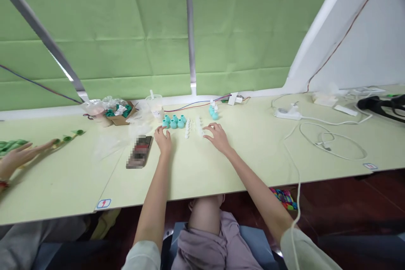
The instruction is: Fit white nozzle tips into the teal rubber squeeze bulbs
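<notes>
My left hand [163, 138] rests on the pale green table [202, 168], fingers spread, its tips just short of several teal vase-shaped pieces [174, 122]. My right hand [217, 136] lies flat with fingers apart beside two short rows of small white pieces [193, 127]. It holds nothing. A pair of teal pieces with white tops [214, 112] stands a little beyond my right hand. A blurred dark phone-sized object [139, 151] lies left of my left hand.
Another person's hand [19, 156] reaches in from the left near green pieces [68, 137]. A cardboard box with bags [118, 112] and a plastic cup [155, 105] stand at the back. A white power strip [287, 113] and cables [332, 143] lie at right.
</notes>
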A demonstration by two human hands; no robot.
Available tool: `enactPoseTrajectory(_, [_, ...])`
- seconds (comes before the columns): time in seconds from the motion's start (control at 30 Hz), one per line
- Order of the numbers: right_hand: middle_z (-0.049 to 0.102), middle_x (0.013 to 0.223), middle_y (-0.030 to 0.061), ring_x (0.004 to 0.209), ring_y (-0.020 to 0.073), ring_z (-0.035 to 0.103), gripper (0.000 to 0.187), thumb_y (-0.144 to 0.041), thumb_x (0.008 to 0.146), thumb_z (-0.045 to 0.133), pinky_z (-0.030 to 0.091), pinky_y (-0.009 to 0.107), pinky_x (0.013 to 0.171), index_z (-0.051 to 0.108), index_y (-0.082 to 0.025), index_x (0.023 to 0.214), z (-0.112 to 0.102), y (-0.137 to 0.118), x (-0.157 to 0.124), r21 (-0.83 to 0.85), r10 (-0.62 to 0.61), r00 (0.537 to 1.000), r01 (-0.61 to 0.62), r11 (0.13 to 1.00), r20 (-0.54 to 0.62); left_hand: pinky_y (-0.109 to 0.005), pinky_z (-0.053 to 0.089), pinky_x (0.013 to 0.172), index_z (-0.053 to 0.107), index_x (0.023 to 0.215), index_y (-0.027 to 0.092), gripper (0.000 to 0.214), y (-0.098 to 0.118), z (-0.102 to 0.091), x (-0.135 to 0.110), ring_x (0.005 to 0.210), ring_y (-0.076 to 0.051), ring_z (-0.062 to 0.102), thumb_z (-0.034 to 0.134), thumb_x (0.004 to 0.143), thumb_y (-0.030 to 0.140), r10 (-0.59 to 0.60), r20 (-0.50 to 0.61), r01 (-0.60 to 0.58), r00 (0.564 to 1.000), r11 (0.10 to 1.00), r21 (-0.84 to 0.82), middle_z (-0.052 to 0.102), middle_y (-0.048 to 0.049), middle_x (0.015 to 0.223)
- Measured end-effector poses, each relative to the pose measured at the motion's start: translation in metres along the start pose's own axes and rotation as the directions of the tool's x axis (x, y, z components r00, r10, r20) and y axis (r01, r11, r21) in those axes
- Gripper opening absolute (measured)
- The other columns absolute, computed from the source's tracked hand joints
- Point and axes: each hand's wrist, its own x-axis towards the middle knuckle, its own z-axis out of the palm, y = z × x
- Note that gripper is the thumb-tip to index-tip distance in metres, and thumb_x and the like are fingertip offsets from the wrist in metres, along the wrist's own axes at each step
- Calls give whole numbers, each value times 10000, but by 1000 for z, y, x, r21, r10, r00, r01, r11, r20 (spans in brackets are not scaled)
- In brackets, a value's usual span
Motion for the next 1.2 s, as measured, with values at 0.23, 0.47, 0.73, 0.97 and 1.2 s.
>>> enactPoseTrajectory(0.23, [574, 1060, 29, 965, 208, 496, 175, -192, 790, 654, 376, 341, 780, 665, -273, 945, 40, 11, 12, -86, -42, 996, 50, 995, 83, -486, 408, 939, 599, 985, 162, 234, 2, 6, -4, 1085, -269, 490, 414, 847, 202, 71, -86, -72, 994, 997, -3, 520, -116, 1137])
enactPoseTrajectory(0.47, [640, 1030, 42, 948, 212, 550, 109, -223, 835, 580, 364, 351, 801, 633, -238, 929, 26, 11, 8, -8, 51, 998, -51, 999, 44, -418, 410, 914, 598, 1003, 202, 223, 17, 14, -14, 1078, -245, 497, 416, 876, 209, 240, 47, -243, 970, 966, 85, 520, -102, 1198])
enactPoseTrajectory(0.73, [642, 915, 55, 718, 160, 546, 250, -338, 873, 485, 434, 326, 767, 670, -179, 925, 21, 60, 7, 260, 397, 913, -361, 896, -98, -420, 310, 968, 591, 1045, 215, 223, 25, 5, -13, 1109, -246, 480, 433, 889, 238, 296, 159, -326, 942, 919, 221, 544, -98, 1210])
enactPoseTrajectory(0.97, [618, 962, 83, 937, 224, 505, 221, -289, 898, 481, 357, 323, 705, 680, -218, 962, 18, 25, 3, -207, 221, 972, -200, 958, 82, -434, 230, 1013, 592, 1054, 221, 220, 26, 5, -15, 1099, -255, 488, 473, 887, 298, 300, 164, -331, 940, 918, 217, 577, -93, 1182])
enactPoseTrajectory(1.2, [594, 1008, 147, 917, 275, 455, 366, -198, 846, 541, 247, 382, 740, 520, -132, 1205, 16, 31, 1, -519, 367, 930, -326, 790, -25, -385, 311, 919, 565, 1107, 221, 303, 26, 21, -15, 922, -222, 570, 590, 837, 357, 199, 300, -236, 933, 967, 93, 676, -46, 901])
